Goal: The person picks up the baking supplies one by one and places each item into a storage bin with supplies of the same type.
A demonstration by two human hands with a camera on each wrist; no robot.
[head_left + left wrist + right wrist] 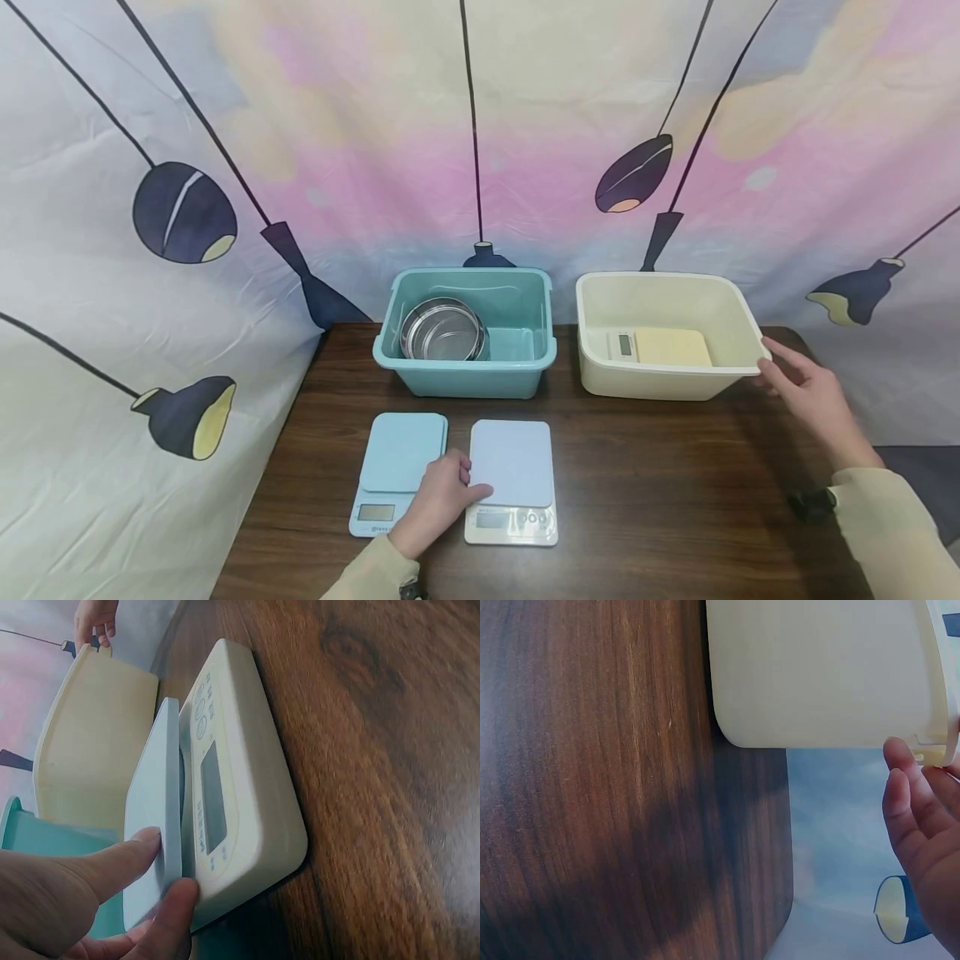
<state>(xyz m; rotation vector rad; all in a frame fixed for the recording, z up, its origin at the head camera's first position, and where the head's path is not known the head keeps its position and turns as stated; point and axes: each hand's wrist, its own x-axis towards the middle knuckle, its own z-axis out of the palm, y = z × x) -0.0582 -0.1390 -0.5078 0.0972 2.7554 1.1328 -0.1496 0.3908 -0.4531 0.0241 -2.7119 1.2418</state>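
Note:
My left hand (442, 496) is at the left edge of a white kitchen scale (512, 462). In the left wrist view its thumb lies on top of the scale's pale platform (154, 795) and the fingers are at the edge, pinching it. A light blue kitchen scale (405, 454) lies just left of it, partly behind the hand. My right hand (813, 400) grips the right end of the rim of a cream plastic basin (652, 382). Inside that basin lies another scale with a yellow platform (672, 347) and a small display.
A teal basin (472, 381) stands left of the cream one, holding round metal sieves or pans (442, 330). Both basins sit at the back of the dark wooden table (645, 492). A patterned curtain (375, 125) hangs right behind the table.

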